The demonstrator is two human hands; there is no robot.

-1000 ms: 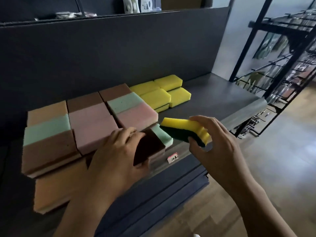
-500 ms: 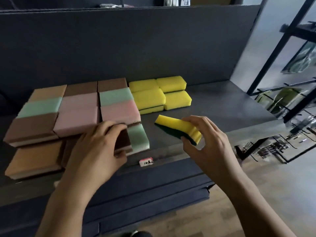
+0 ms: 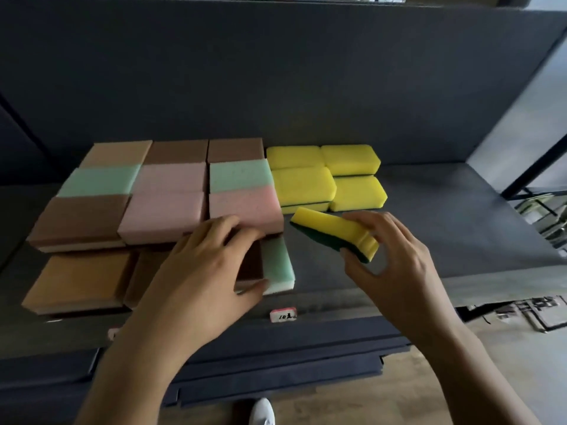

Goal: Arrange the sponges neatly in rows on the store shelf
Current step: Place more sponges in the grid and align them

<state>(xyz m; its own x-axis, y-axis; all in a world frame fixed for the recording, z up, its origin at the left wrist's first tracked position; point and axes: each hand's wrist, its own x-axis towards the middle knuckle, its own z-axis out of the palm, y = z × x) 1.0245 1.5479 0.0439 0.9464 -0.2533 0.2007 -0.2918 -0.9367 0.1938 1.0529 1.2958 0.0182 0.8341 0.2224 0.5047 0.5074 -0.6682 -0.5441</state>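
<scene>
Head view: the right hand [image 3: 395,259] pinches a yellow sponge [image 3: 331,231] by one end, fingers [image 3: 362,219] on top and thumb beneath. The sponge is bright yellow foam over a dark green scouring layer, and hangs tilted above the shelf [image 3: 429,240], just in front of four yellow sponges [image 3: 303,185] laid two by two. The left hand [image 3: 202,271] curls over a dark brown sponge [image 3: 253,262] in the front row, thumb at its near edge.

Only one readable mark in front of me.
Price tag [image 3: 283,315] on the shelf [image 3: 399,291] front edge: handwritten "10", the next character is illegible.
</scene>
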